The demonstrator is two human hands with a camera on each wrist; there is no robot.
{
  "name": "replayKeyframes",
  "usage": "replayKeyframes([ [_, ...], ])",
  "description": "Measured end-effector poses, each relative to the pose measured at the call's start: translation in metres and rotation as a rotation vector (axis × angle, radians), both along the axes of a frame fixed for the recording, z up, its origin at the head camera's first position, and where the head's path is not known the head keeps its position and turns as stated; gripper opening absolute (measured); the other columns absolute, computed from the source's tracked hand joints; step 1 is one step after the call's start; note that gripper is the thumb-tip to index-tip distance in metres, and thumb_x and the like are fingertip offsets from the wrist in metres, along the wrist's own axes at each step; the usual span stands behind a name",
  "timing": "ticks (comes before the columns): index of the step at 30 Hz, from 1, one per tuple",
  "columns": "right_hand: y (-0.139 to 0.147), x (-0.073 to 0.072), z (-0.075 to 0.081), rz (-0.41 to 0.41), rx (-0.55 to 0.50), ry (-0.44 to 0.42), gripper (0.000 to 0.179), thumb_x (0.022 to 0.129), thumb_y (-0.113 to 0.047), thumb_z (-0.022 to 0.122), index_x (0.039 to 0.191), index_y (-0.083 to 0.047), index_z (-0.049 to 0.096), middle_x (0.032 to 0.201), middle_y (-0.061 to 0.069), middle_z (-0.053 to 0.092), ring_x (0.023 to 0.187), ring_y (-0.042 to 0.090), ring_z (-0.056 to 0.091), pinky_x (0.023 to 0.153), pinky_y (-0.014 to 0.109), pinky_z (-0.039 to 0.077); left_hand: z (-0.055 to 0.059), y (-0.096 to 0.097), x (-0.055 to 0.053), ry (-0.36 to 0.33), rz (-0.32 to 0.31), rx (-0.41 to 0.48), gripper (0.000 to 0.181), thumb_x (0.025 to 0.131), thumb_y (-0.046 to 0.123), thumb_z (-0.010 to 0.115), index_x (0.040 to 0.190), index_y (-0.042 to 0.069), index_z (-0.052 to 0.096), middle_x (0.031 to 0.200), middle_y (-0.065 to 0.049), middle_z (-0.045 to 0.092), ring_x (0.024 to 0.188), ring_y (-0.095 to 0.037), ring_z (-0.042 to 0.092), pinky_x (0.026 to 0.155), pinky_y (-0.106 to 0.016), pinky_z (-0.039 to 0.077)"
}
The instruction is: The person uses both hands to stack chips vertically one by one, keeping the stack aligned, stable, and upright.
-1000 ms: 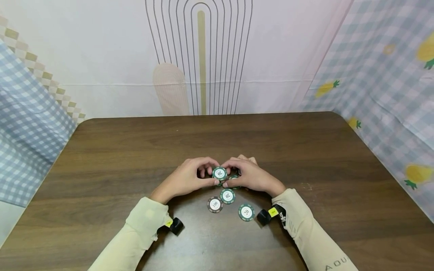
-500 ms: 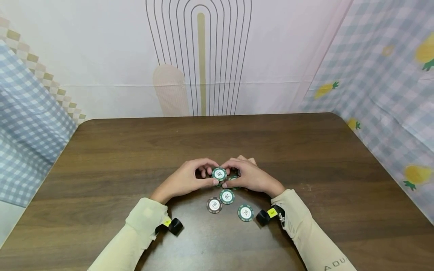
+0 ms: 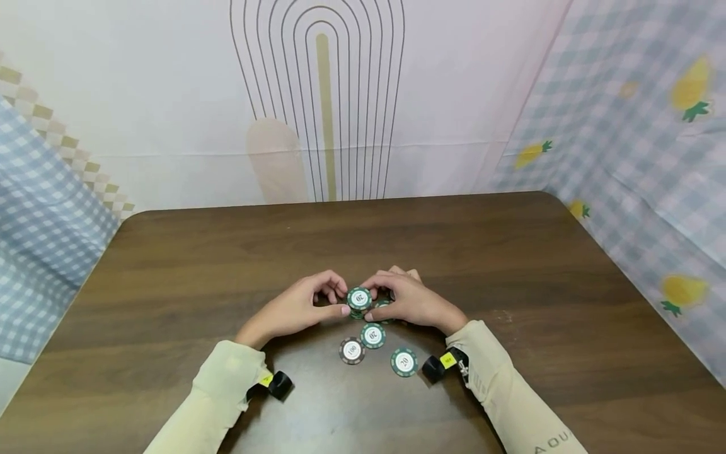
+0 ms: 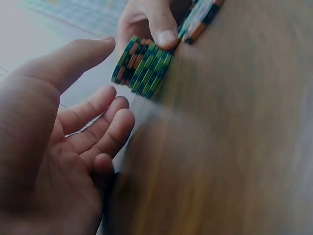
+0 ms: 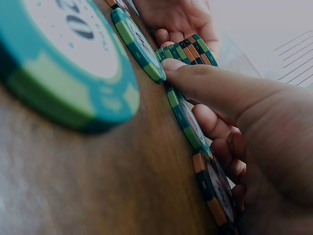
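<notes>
Midway along the worktop (image 3: 482, 252): chip stack (image 3: 359, 299), pinched by the right hand (image 3: 413, 299), far-side contact hard to make out. Just left, left hand (image 3: 292, 309), grip spread. Beneath the right hand, green chip (image 5: 185, 121) and brown chip (image 5: 211, 188), mostly hidden in the head view.

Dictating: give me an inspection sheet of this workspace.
Surface: brown wood-grain tabletop, faint pale mark at right.
Job's things: poker chip stack; loose, two green 20 chips, black 100 chip, another green chip, orange-marked dark chip.
Clutter: nothing seen.
Grips: left grip relaxed beside the stack, not touching; right grip pinches it.
Cables: nothing seen.
Surroundings: white patterned cloth behind, checked cloth both sides.
</notes>
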State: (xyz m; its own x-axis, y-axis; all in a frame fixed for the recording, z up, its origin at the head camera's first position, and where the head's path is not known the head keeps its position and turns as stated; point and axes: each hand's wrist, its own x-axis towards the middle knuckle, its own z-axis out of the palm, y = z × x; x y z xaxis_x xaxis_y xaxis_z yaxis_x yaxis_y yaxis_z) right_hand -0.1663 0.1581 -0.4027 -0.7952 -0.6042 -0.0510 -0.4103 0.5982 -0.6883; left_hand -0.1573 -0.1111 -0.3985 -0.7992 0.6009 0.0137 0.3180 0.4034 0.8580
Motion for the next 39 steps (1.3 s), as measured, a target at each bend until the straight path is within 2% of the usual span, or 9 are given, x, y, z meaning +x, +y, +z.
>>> replayKeyframes([
  [7, -0.007, -0.002, 0.000, 0.021, -0.004, 0.020, 0.039, 0.088, -0.039, 0.087, 0.124, -0.031, 0.073, 0.097, -0.017, 0.062, 0.094, 0.013, 0.045, 0.091, 0.044, 0.023, 0.007, -0.013, 0.015, 0.023, -0.002, -0.054, 0.030, 0.098, 0.026, 0.077, 0.122, 0.012, 0.066, 0.104, 0.003, 0.066, 0.092, -0.014, 0.062, 0.082, -0.030, 0.050],
  [13, -0.008, -0.004, 0.000, 0.016, 0.005, 0.020, 0.037, 0.087, -0.038, 0.088, 0.121, -0.031, 0.073, 0.096, -0.016, 0.061, 0.094, 0.014, 0.045, 0.090, 0.043, 0.023, 0.012, -0.010, 0.031, 0.024, -0.013, -0.093, 0.029, 0.099, 0.028, 0.076, 0.119, 0.009, 0.069, 0.103, 0.005, 0.068, 0.091, -0.011, 0.062, 0.083, -0.030, 0.053],
  [19, -0.008, -0.005, -0.002, 0.017, -0.002, 0.018, 0.036, 0.088, -0.038, 0.087, 0.121, -0.031, 0.073, 0.097, -0.016, 0.061, 0.094, 0.014, 0.045, 0.091, 0.043, 0.023, 0.013, -0.007, 0.042, 0.010, 0.011, -0.149, 0.031, 0.093, 0.026, 0.081, 0.120, 0.012, 0.073, 0.108, 0.008, 0.073, 0.094, -0.010, 0.063, 0.087, -0.031, 0.053],
  [22, -0.006, -0.004, -0.002, 0.011, -0.007, 0.021, 0.035, 0.088, -0.037, 0.087, 0.119, -0.031, 0.073, 0.096, -0.016, 0.061, 0.094, 0.015, 0.045, 0.091, 0.044, 0.022, 0.013, -0.007, 0.044, 0.016, -0.007, -0.161, 0.038, 0.089, 0.025, 0.086, 0.124, 0.016, 0.074, 0.112, 0.012, 0.075, 0.097, -0.010, 0.063, 0.090, -0.032, 0.052],
  [24, -0.005, -0.003, -0.001, 0.004, -0.004, 0.021, 0.036, 0.087, -0.037, 0.088, 0.119, -0.031, 0.073, 0.096, -0.016, 0.061, 0.094, 0.015, 0.045, 0.091, 0.043, 0.022, 0.011, -0.007, 0.045, 0.038, -0.032, -0.171, 0.044, 0.085, 0.026, 0.089, 0.126, 0.018, 0.073, 0.114, 0.013, 0.075, 0.099, -0.010, 0.063, 0.092, -0.034, 0.051],
  [29, -0.002, -0.001, 0.000, 0.002, 0.000, 0.023, 0.036, 0.088, -0.037, 0.087, 0.120, -0.031, 0.073, 0.097, -0.016, 0.061, 0.094, 0.015, 0.045, 0.090, 0.044, 0.022, 0.007, -0.005, 0.048, 0.143, -0.077, -0.210, 0.053, 0.080, 0.032, 0.094, 0.128, 0.021, 0.074, 0.119, 0.013, 0.072, 0.102, -0.007, 0.061, 0.096, -0.039, 0.042],
  [31, -0.001, -0.001, 0.000, 0.001, -0.003, 0.025, 0.035, 0.088, -0.037, 0.087, 0.120, -0.031, 0.073, 0.097, -0.016, 0.061, 0.093, 0.015, 0.045, 0.090, 0.044, 0.021, 0.007, -0.003, 0.049, 0.177, -0.075, -0.217, 0.052, 0.080, 0.033, 0.094, 0.127, 0.021, 0.074, 0.118, 0.012, 0.072, 0.101, -0.007, 0.060, 0.095, -0.039, 0.039],
  [39, 0.001, -0.001, 0.000, -0.005, 0.001, 0.027, 0.037, 0.088, -0.037, 0.087, 0.121, -0.030, 0.073, 0.097, -0.016, 0.061, 0.094, 0.014, 0.046, 0.091, 0.043, 0.022, 0.008, 0.009, 0.055, 0.219, -0.010, -0.250, 0.046, 0.075, 0.031, 0.096, 0.117, 0.022, 0.078, 0.102, 0.016, 0.070, 0.098, -0.007, 0.059, 0.091, -0.039, 0.038],
])
